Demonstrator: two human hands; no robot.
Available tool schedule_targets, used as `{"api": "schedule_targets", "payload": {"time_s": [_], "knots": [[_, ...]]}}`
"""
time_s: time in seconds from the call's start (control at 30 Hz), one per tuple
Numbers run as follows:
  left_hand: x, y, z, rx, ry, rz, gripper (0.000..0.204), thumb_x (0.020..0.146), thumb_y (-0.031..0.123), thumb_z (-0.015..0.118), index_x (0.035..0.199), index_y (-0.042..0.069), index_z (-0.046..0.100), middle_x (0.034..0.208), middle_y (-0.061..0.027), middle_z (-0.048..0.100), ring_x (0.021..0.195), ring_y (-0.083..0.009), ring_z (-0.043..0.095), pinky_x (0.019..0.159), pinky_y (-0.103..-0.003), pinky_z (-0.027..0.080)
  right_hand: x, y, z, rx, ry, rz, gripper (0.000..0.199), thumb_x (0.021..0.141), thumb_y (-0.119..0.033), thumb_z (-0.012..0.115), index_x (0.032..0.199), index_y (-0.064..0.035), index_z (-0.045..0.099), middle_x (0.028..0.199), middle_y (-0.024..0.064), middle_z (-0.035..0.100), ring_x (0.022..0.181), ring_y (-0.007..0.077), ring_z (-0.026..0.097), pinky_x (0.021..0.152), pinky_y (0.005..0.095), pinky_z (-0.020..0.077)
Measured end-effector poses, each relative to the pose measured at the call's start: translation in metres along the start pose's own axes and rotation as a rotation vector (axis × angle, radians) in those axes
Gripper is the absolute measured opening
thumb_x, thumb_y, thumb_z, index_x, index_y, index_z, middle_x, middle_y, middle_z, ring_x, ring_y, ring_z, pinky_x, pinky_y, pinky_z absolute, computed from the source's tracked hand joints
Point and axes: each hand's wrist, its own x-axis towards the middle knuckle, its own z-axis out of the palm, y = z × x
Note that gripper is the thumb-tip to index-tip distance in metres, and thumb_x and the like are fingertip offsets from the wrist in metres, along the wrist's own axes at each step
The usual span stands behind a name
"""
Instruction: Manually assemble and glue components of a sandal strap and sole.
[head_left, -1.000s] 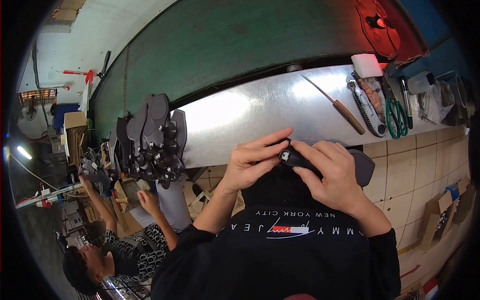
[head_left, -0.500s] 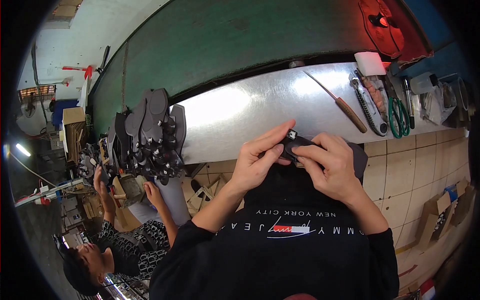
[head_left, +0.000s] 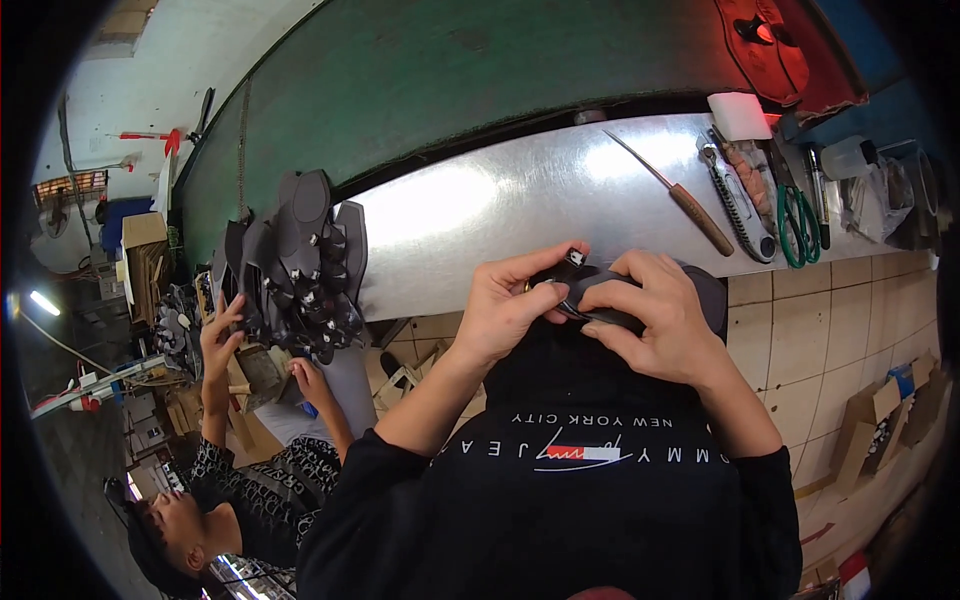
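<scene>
Both of my hands hold a dark shoe sole with a strap [head_left: 605, 300] at the near edge of a shiny metal bench [head_left: 500, 200]. My left hand [head_left: 510, 305] pinches the strap end with its small metal buckle [head_left: 574, 258] between thumb and fingers. My right hand [head_left: 655, 315] grips the sole from above and the right, fingers curled over it. The sole's underside is hidden by my hands.
A pile of dark soles [head_left: 300, 265] sits at the bench's left end. At the right lie a wooden-handled awl [head_left: 680, 195], pliers [head_left: 740, 205], green-handled scissors [head_left: 795, 225] and a white block [head_left: 740, 115]. Another person [head_left: 240, 470] sits low on the left, hands raised toward the pile.
My hands have stayed together on the sole, with my left fingers shifting along the strap to the buckle. The other person's hand has risen toward the pile.
</scene>
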Motion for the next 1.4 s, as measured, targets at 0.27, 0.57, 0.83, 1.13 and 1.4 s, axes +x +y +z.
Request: {"api": "schedule_targets", "payload": {"time_s": [0.27, 0.57, 0.83, 1.13, 1.4], "knots": [[0.001, 0.004, 0.002, 0.055, 0.019, 0.017, 0.043, 0.080, -0.010, 0.053, 0.122, -0.002, 0.060, 0.121, -0.0133, 0.062, 0.094, -0.0134, 0.064, 0.066, -0.021, 0.057, -0.003, 0.003, 0.012, -0.008, 0.135, -0.003, 0.021, 0.065, -0.015, 0.077, 0.082, -0.0133, 0.065, 0.079, 0.0039, 0.050, 0.073, 0.0223, 0.053, 0.065, 0.0345, 0.0364], [-0.001, 0.011, -0.002, -0.169, 0.002, -0.125, 0.041, 0.083, -0.004, 0.055, 0.124, -0.003, 0.057, 0.123, -0.0169, 0.060, 0.085, -0.0151, 0.068, 0.061, -0.021, 0.059, -0.010, 0.009, 0.025, -0.074, 0.308, -0.169, 0.022, 0.064, -0.015, 0.077, 0.083, -0.0142, 0.068, 0.081, 0.0061, 0.054, 0.071, 0.0243, 0.054, 0.062, 0.0345, 0.0369], [-0.004, 0.005, 0.006, -0.108, 0.129, -0.035, 0.038, 0.095, 0.017, 0.050, 0.130, 0.004, 0.054, 0.122, -0.0103, 0.061, 0.080, -0.0082, 0.062, 0.054, -0.019, 0.052, -0.005, 0.000, 0.021, -0.025, 0.316, -0.032, 0.032, 0.074, -0.006, 0.071, 0.105, -0.0061, 0.062, 0.078, 0.0075, 0.063, 0.066, 0.0246, 0.058, 0.061, 0.0342, 0.0391], [-0.004, -0.006, -0.003, 0.026, -0.008, -0.167, 0.024, 0.094, 0.018, 0.047, 0.105, 0.006, 0.064, 0.079, 0.0010, 0.060, 0.057, -0.0040, 0.051, 0.046, -0.018, 0.041, -0.006, 0.002, 0.023, -0.042, 0.276, -0.050, 0.016, 0.074, -0.009, 0.073, 0.081, -0.0082, 0.059, 0.065, 0.0037, 0.058, 0.056, 0.0228, 0.055, 0.059, 0.0334, 0.0370], [-0.010, -0.020, 0.008, 0.235, 0.047, -0.099, 0.026, 0.096, 0.019, 0.043, 0.103, 0.005, 0.064, 0.068, 0.0021, 0.055, 0.053, -0.0041, 0.048, 0.044, -0.019, 0.040, -0.010, 0.000, 0.029, -0.045, 0.221, -0.001, 0.017, 0.075, -0.007, 0.071, 0.077, -0.0081, 0.054, 0.061, 0.0047, 0.055, 0.056, 0.0234, 0.054, 0.057, 0.0348, 0.0355]]}}
